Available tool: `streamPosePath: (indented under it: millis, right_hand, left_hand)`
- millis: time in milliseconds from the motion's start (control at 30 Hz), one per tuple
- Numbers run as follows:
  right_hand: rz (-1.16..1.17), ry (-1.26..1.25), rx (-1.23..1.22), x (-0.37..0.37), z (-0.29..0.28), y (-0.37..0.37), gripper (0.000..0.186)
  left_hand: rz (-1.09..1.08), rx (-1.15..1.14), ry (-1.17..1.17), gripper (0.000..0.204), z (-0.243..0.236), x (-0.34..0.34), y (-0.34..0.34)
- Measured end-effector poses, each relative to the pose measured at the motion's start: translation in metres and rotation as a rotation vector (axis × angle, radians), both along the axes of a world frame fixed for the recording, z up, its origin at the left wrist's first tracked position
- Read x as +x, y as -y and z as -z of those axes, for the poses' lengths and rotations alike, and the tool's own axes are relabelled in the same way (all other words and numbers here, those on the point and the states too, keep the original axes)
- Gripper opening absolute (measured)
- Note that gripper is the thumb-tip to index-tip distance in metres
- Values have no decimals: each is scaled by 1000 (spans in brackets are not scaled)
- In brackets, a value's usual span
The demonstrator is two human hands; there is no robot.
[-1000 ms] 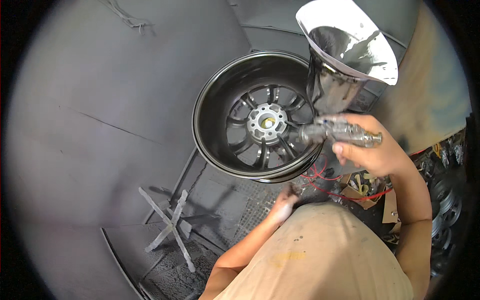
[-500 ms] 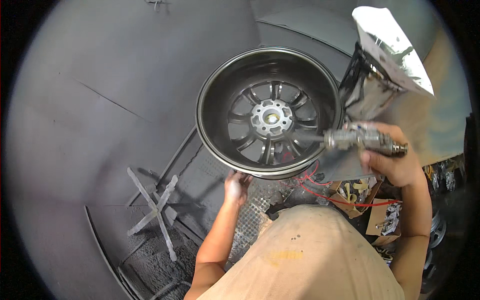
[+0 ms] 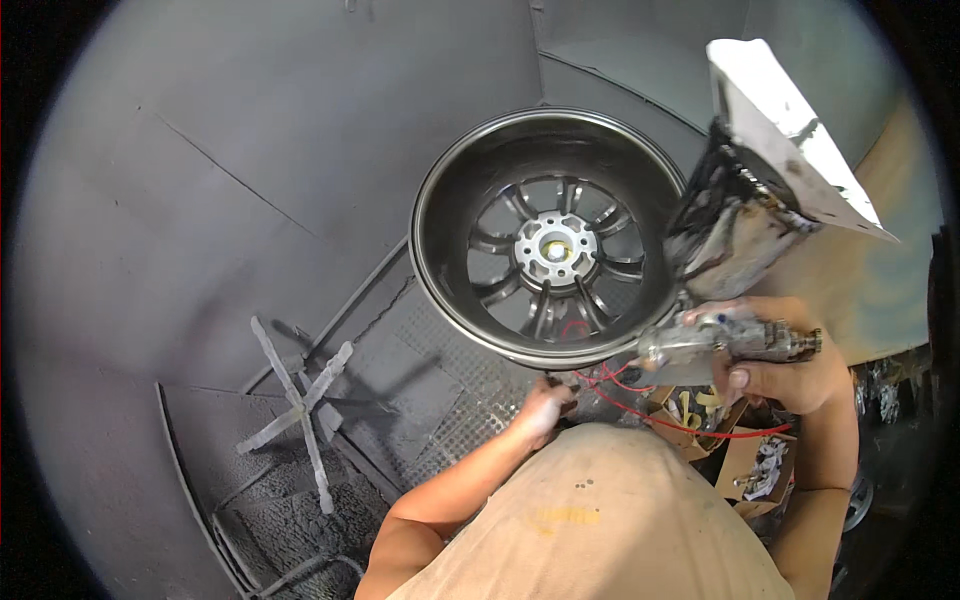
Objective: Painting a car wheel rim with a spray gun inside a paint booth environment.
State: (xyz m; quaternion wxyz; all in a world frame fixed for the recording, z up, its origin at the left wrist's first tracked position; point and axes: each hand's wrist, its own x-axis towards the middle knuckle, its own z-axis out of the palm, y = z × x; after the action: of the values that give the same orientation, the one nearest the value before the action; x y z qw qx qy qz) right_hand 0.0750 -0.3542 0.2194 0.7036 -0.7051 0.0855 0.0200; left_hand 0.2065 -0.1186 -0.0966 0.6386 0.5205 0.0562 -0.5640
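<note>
Rightward along the lower side of the wheel [image 3: 557,250], my left hand [image 3: 545,410] has shifted since half a second ago; I can't tell whether its fingers hold anything. My right hand [image 3: 785,355] grips the spray gun [image 3: 690,343], cup [image 3: 745,240] tilted, nozzle near the wheel's right edge. Ahead of my torso, the wheel shows a dark, glossy barrel, dark spokes and silvery hub.

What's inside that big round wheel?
Inside the wheel are dark spokes around a silver hub, with something yellowish and pale in its middle. The near edge hides most of the inside below it; the spokes' far side faces away, unseen.
</note>
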Motion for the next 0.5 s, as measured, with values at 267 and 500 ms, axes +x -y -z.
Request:
streamPosePath:
  millis: [267,500]
  right_hand:
    - [238,163,-186,57,-11,-3,52]
    - [592,148,-536,40,-32,37,45]
  left_hand:
    - [391,3,337,66,24,2,-8]
    - [-343,92,297,38,57,86,-58]
